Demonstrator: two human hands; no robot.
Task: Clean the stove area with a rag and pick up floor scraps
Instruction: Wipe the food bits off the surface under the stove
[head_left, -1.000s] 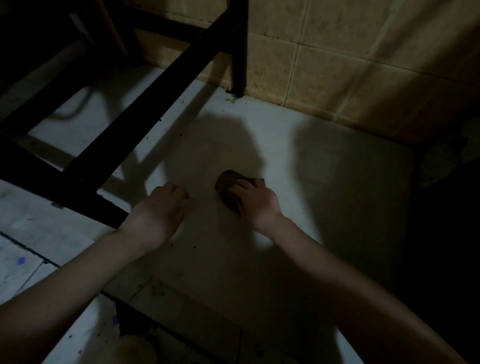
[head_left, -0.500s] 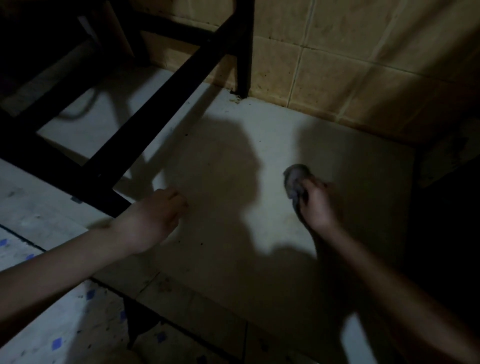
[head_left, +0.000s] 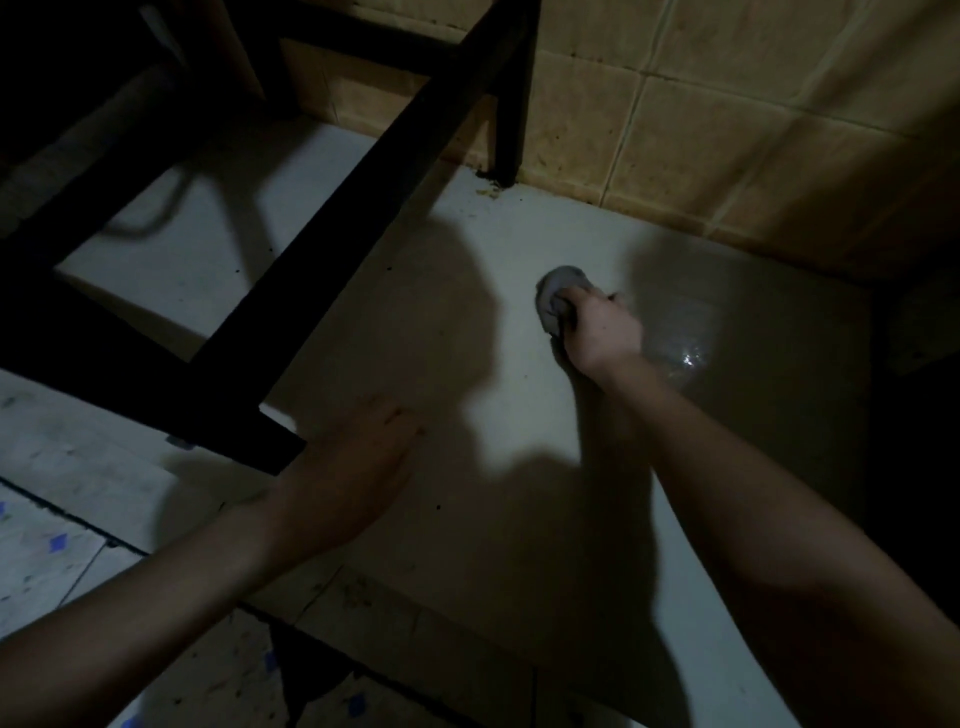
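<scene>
Looks roughly midway through the wiping part, judging by the surface. Got a wet, shiny patch (head_left: 685, 353) just to the right of the right hand (head_left: 602, 332), so reading that bit of the pale slab (head_left: 415, 332) as already gone over. Plenty left to do though: seeing dark specks (head_left: 439, 506) dotted across the slab near the left hand (head_left: 348, 478), plus a little heap of crumbs (head_left: 488, 189) jammed at the foot of the black stand (head_left: 332, 260) where it meets the tiled wall (head_left: 727, 130). Wouldn't call the floor-scraps half started either. Nothing in either hand except the cloth, and way too dim down on the patterned floor (head_left: 52, 545) at lower left to make out any scraps. On to the hands. Gripping the grey rag (head_left: 558, 296) with the right, fingers curled tight over it. Wadded into a ball, pressed onto the slab, poking out ahead of the knuckles, about mid-slab and a bit short of the wall. Holding the left one loose and flat-ish, fingers fairly straight, palm down, just beside the near corner of the stand. Empty as far as visible. Pretty smeared with motion blur, so can't tell whether touching the slab or hovering just above it. Guessing bracing or sweeping, but honestly no way to say from this.
</scene>
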